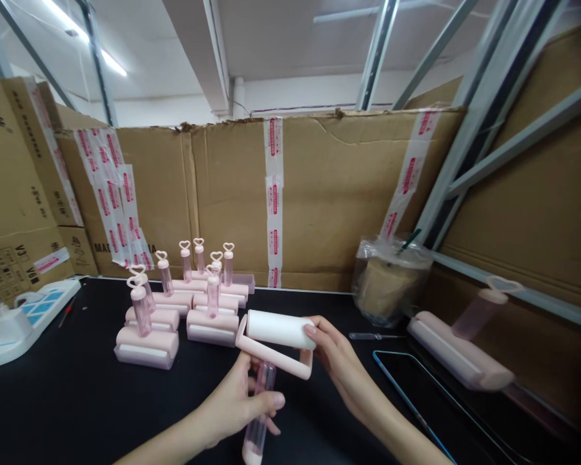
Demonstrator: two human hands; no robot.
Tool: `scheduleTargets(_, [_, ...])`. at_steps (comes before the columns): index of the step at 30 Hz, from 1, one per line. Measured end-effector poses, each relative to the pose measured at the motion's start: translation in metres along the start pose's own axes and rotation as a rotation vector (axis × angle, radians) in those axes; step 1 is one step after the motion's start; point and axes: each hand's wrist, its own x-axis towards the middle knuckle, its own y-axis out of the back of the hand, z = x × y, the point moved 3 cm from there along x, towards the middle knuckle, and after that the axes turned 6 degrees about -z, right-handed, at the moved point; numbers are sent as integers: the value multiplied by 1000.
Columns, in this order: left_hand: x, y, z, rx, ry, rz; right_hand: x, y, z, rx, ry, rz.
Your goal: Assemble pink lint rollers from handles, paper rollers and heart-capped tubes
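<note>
My left hand (244, 400) is closed around the clear pinkish handle (257, 429) of a lint roller, whose pale pink frame (274, 358) points up and away. My right hand (333, 349) grips the right end of a white sticky-paper roll (278, 328) between thumb and fingers. The roll lies along the frame, its left end against the frame's left arm. Its right end sits above the frame's right arm, tilted a little. Whether the roll is seated on the frame cannot be made out.
Several pink lint rollers with heart-shaped tops (148, 342) stand at the left and centre back. Another lint roller (459, 349) stands at the right, near a phone (416, 387), a small screwdriver (375, 336) and a bagged drink cup (390, 284). A power strip (48, 310) lies far left.
</note>
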Motion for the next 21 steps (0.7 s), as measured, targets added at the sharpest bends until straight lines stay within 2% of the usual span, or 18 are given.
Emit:
scheduleTargets(4, [4, 3, -4, -3, -3, -26, -2, -6, 1, 46, -24, -26])
scheduleTargets(8, [5, 4, -7, -33, -29, -52, -5, -16, 7, 266, -142, -119])
scheduleTargets(11, [5, 3, -4, -38, -21, -63, -8, -22, 9, 402, -153, -131])
scheduleTargets(15, [7, 8, 6, 16, -7, -5, -7, -19, 8, 434, -94, -40])
scheduleTargets(17, [8, 13, 12, -75, 27, 44, -7, -16, 8, 417, -85, -17])
scheduleTargets(21, [5, 22, 24, -297, 27, 158, -11, -23, 11, 377, -130, -97])
